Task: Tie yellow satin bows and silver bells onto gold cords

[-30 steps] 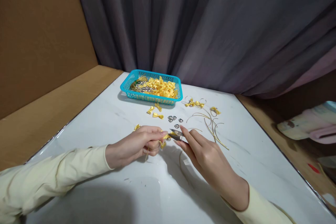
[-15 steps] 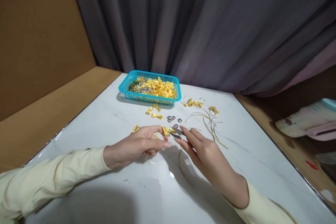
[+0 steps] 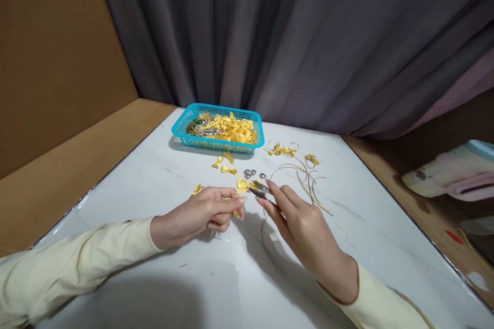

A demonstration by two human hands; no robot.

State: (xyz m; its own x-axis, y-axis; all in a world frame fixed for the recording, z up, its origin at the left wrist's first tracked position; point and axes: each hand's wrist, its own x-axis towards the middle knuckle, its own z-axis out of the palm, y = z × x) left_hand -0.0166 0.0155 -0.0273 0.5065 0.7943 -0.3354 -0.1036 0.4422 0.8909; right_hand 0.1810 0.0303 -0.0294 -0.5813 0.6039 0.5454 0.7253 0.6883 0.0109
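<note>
My left hand (image 3: pixel 200 213) rests on the white table (image 3: pixel 154 185) with its fingers pinched on a thin yellow cord, of which only a short end (image 3: pixel 235 213) shows. My right hand (image 3: pixel 297 221) is closed on a small metal snipper (image 3: pixel 259 189), whose tip points left at a yellow ribbon bow (image 3: pixel 243 184) lying just beyond the left fingertips. Whether the blades touch the bow I cannot tell. Another small yellow bow (image 3: pixel 198 189) lies behind my left hand.
A teal plastic basket (image 3: pixel 181 131) of yellow bows and metal parts stands at the back. Loose bows (image 3: pixel 228 169), small silver rings (image 3: pixel 250 172), bows on rings (image 3: pixel 283 151) and yellow cords (image 3: pixel 309 185) lie in front. Grey curtain behind; pink-and-teal object (image 3: pixel 455 175) at right.
The yellow bow has moved from my left fingertips up and away to lie at the snipper's tip. My left fingers have curled back; the view has shifted slightly.
</note>
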